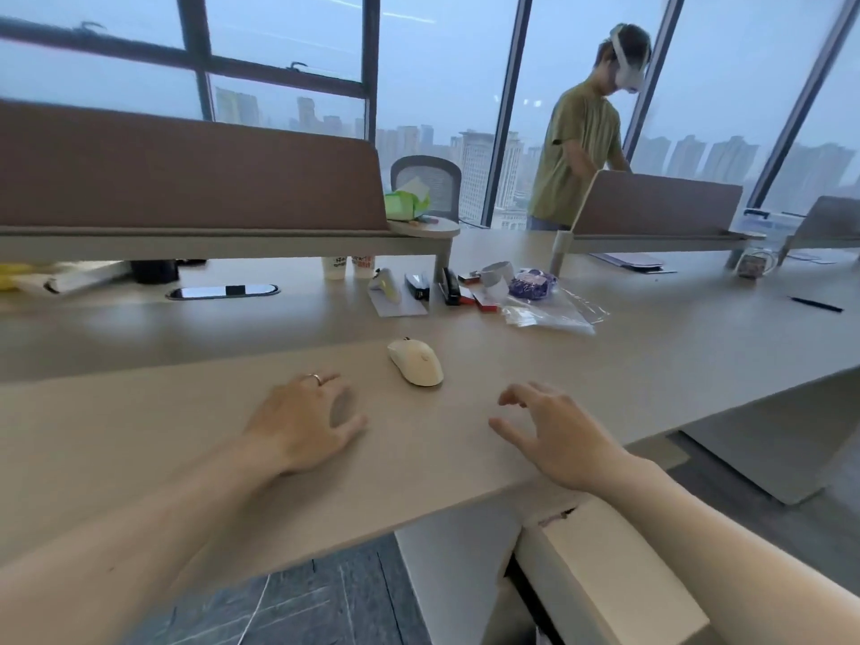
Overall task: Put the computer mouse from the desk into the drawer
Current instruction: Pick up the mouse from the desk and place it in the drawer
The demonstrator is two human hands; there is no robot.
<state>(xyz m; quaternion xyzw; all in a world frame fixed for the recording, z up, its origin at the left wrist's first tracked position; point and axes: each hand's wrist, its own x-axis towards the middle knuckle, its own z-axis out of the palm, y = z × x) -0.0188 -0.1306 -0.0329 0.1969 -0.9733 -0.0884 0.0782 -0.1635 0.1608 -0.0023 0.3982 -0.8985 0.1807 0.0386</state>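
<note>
A cream-white computer mouse (415, 362) lies on the beige desk (186, 435), a little beyond both hands. My left hand (309, 418) rests palm down on the desk, just left of and nearer than the mouse, fingers spread and a ring on one finger. My right hand (554, 432) hovers over the desk edge to the mouse's right, fingers apart and holding nothing. Below the desk edge at lower right stands a white drawer unit (605, 565); my right forearm crosses over it, and I cannot tell whether a drawer is open.
Behind the mouse lie staplers (450, 286), paper cups (335, 267), a clear plastic bag (554, 311) and a purple bundle (533, 284). A brown partition (186, 174) runs along the back. A person (577, 146) in a green shirt stands at the far right. A pen (816, 304) lies at the right.
</note>
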